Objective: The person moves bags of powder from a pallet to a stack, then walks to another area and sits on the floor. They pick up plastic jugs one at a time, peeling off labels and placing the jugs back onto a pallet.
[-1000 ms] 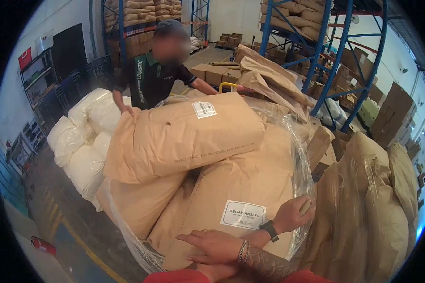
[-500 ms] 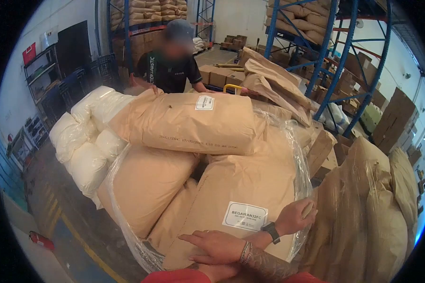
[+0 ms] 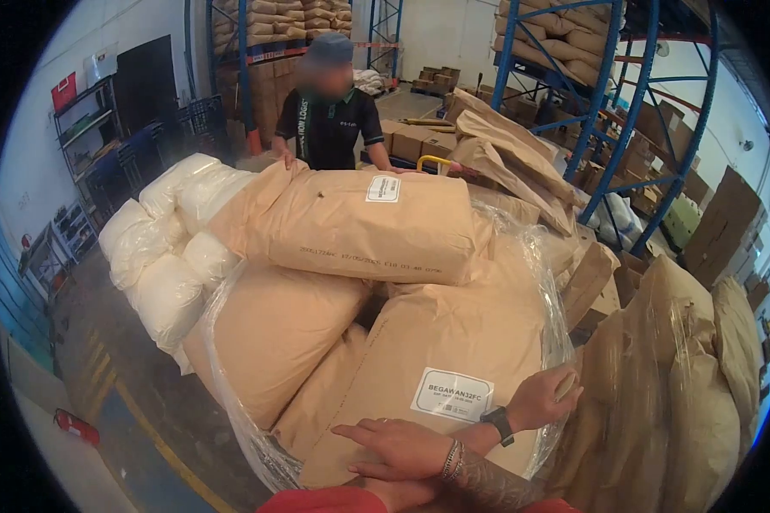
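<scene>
My forearms are crossed over a large brown paper sack (image 3: 453, 333) with a white label (image 3: 452, 394) printed BEGAWAN32FC. My left hand (image 3: 541, 400), with a dark watch at the wrist, reaches across to the right side of this sack. Its fingers are curled round a small tan object that I cannot make out. My right hand (image 3: 398, 447), wearing chain bracelets, rests on the sack's near part with its fingers stretched toward the left. Another brown sack (image 3: 359, 224) lies crosswise on top at the far side. Clear plastic wrap (image 3: 549, 295) surrounds the pile.
A co-worker (image 3: 329, 128) stands behind the pile, hands at the top sack. White sacks (image 3: 167, 295) are stacked on the left, and wrapped brown sacks (image 3: 637, 385) on the right. A blue rack (image 3: 595, 120) stands behind. A fire extinguisher (image 3: 75, 426) is at lower left.
The view has shifted slightly, so the pile appears a little lower and farther right. The co-worker stands more upright behind the top sack. My hands keep nearly the same pose.
</scene>
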`<state>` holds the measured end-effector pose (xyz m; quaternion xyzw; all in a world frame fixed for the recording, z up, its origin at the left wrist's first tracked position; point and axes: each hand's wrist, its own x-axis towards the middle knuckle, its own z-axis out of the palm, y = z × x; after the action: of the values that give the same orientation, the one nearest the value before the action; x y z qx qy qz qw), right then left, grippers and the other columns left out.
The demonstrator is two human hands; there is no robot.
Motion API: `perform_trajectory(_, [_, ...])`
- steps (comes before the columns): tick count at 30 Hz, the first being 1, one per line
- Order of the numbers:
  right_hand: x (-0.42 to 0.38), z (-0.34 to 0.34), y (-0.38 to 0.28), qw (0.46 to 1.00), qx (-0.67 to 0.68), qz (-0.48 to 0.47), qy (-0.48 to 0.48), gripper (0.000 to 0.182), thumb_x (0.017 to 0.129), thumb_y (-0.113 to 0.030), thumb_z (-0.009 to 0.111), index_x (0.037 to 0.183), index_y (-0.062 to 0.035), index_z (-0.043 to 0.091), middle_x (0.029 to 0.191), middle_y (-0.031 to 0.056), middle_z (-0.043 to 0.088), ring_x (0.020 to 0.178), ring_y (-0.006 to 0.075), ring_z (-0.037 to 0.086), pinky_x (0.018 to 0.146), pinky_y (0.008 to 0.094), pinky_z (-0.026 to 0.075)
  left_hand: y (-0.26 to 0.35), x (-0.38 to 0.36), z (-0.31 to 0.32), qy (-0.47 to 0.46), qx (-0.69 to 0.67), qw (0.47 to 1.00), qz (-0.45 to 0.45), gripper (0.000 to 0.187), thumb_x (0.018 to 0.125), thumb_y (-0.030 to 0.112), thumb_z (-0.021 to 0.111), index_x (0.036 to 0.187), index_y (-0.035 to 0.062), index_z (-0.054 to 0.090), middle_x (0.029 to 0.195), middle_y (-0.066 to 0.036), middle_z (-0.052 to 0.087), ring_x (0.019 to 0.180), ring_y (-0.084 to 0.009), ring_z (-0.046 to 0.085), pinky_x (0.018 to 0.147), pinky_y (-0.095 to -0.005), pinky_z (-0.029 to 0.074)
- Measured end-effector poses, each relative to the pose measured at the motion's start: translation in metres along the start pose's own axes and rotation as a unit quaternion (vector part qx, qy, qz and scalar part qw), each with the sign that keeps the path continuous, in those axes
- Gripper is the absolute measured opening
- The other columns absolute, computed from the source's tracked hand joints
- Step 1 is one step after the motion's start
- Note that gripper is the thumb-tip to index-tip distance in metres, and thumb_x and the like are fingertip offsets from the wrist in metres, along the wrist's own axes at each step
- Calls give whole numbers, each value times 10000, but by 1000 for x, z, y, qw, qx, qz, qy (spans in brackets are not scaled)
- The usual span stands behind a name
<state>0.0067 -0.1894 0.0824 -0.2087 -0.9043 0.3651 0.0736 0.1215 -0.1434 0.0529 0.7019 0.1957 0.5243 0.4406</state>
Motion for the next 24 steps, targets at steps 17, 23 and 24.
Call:
perform_trajectory(17, [-1, -4, -5, 1000, -5, 13, -12, 663, 1010, -401, 599, 1543, -70, 383, 1250, 215, 616, 1140, 404, 617, 999, 466, 495, -1, -1, 0, -29, 11, 999, -34, 247, 966, 286, 657, 1065, 68, 595, 866, -138, 630, 788, -336, 630, 717, -423, 482])
perform_trajectory(23, [0, -4, -4, 999, -13, 21, -27, 663, 1012, -406, 591, 1545, -75, 379, 1258, 213, 613, 1142, 400, 618, 1001, 466, 495, -2, -1, 0, -24, 5, 999, -21, 250, 968, 292, 656, 1065, 70, 593, 859, -139, 630, 772, -338, 628, 718, -424, 482])
perform_trajectory(24, [0, -5, -5, 999, -10, 21, -26, 662, 1012, -405, 591, 1546, -76, 378, 1253, 214, 614, 1138, 400, 619, 999, 466, 496, -2, -1, 0, -28, 9, 999, -26, 249, 969, 291, 656, 1064, 70, 593, 860, -140, 631, 771, -338, 627, 719, -424, 482])
